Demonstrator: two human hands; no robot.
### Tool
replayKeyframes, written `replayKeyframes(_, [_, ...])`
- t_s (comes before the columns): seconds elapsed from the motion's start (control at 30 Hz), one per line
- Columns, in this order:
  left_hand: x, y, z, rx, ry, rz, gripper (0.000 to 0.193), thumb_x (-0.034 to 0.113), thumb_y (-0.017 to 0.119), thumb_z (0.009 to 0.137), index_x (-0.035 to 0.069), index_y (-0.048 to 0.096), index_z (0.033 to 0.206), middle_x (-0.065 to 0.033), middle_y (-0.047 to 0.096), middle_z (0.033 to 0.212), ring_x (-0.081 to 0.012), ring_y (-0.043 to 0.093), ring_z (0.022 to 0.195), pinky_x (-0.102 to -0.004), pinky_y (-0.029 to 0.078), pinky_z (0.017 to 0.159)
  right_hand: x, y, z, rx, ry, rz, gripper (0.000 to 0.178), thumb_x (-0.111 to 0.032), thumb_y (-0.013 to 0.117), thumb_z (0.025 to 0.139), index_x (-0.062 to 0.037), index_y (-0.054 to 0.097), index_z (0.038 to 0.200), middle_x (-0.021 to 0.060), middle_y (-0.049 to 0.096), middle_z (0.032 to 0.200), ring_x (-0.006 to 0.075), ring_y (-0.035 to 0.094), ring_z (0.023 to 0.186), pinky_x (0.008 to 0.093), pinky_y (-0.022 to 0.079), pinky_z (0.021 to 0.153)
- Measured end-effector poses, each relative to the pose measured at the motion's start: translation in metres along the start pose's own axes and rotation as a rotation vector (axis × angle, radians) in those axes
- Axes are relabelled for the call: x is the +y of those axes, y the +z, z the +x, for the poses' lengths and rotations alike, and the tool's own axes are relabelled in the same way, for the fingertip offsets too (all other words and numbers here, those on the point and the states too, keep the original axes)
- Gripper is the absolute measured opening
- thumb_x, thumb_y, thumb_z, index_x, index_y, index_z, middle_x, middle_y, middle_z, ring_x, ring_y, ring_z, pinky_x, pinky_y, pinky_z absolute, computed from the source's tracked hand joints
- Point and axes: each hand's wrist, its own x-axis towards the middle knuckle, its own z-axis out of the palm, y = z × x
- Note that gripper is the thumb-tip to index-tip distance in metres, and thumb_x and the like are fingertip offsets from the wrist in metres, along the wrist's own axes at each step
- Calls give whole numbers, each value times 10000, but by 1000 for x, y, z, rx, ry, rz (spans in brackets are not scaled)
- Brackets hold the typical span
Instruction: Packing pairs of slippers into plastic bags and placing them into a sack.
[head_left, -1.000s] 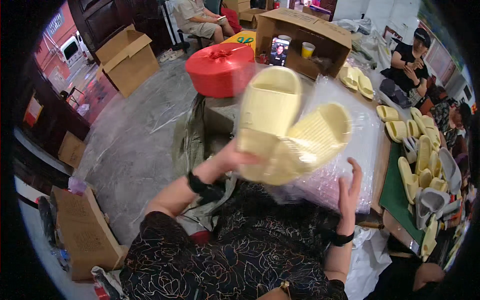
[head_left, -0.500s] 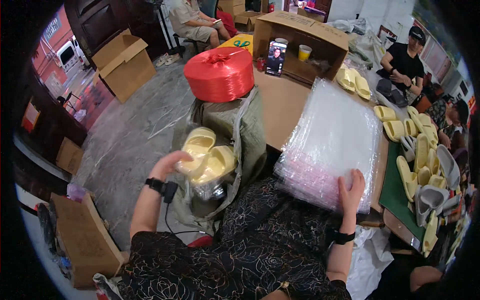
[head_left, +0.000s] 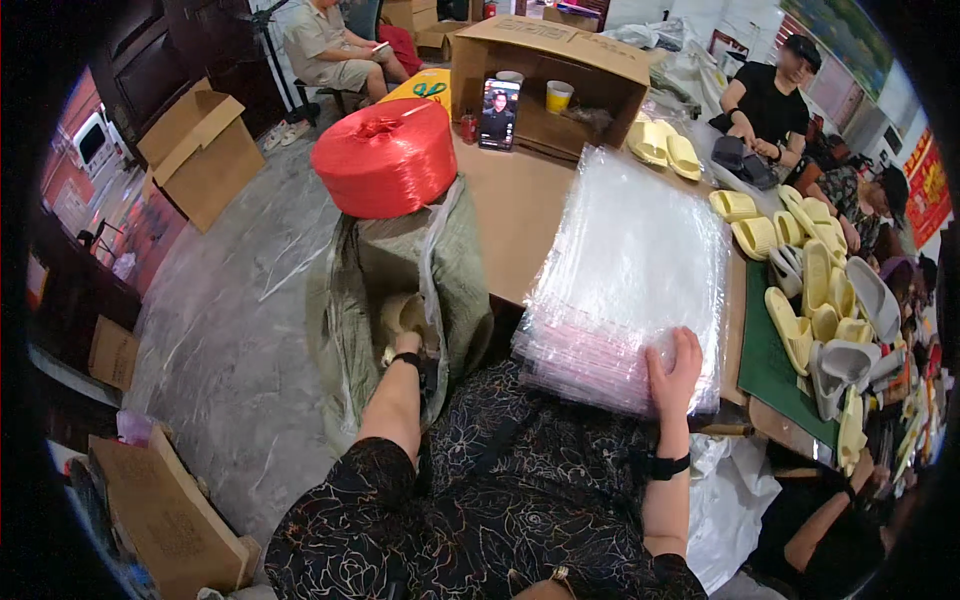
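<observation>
My left hand (head_left: 407,343) reaches down into the mouth of a grey-green woven sack (head_left: 462,265). It is at the yellow slippers (head_left: 404,312) inside, which lie in shadow; its fingers are hidden, so I cannot tell whether it still grips them. My right hand (head_left: 676,368) rests open, fingers spread, on the near right part of a stack of clear plastic bags (head_left: 640,240) with pinkish near ends. A large roll of red plastic twine (head_left: 385,160) sits at the far side of the sack's mouth.
A cardboard box (head_left: 620,65) on its side stands at the table's back, with a phone (head_left: 499,115) before it. Yellow and grey slippers (head_left: 790,335) cover a green mat (head_left: 775,365) at right. Co-workers sit nearby; one handles dark slippers (head_left: 740,158). An open carton (head_left: 205,160) stands on the floor.
My left hand has moved the bagged yellow slippers from above the sack down into it. My right hand stays on the bag stack. The whole view has shifted slightly.
</observation>
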Motion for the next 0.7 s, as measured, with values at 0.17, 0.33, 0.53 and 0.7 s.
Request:
replayKeyframes(0.17, [11, -39, -52, 213, 58, -49, 464, 344, 609, 888, -58, 635, 1119, -158, 682, 971, -318, 631, 791, -421, 513, 756, 19, 4, -6, 58, -62, -34, 584, -314, 760, 795, 0, 550, 1240, 249, 517, 1319, 427, 440, 1263, 518, 336, 1072])
replayKeyframes(0.33, [99, -58, -108, 820, 625, -65, 473, 331, 664, 919, -78, 551, 1127, -178, 632, 997, -242, 570, 861, -384, 483, 826, -12, 10, 4, 48, -86, 15, 595, -347, 748, 807, -5, 533, 1244, 237, 491, 1333, 421, 432, 1265, 508, 339, 1066])
replayKeyframes(0.53, [230, 98, -346, -119, 1410, 2, 300, 88, 559, 955, -10, 537, 1237, -135, 558, 1275, -231, 536, 1167, -349, 390, 1040, -7, 2, -1, 89, -19, -50, 583, -390, 708, 841, -15, 530, 1251, 222, 488, 1338, 414, 416, 1279, 513, 337, 1066])
replayKeyframes(0.7, [222, 207, -359, -352, 1656, 570, 434, 152, 630, 888, 46, 540, 1299, -206, 461, 1433, -415, 411, 1335, -472, 336, 1105, -18, -5, -1, 54, -23, -27, 583, -397, 711, 833, -17, 542, 1242, 212, 494, 1320, 400, 423, 1269, 489, 352, 1063])
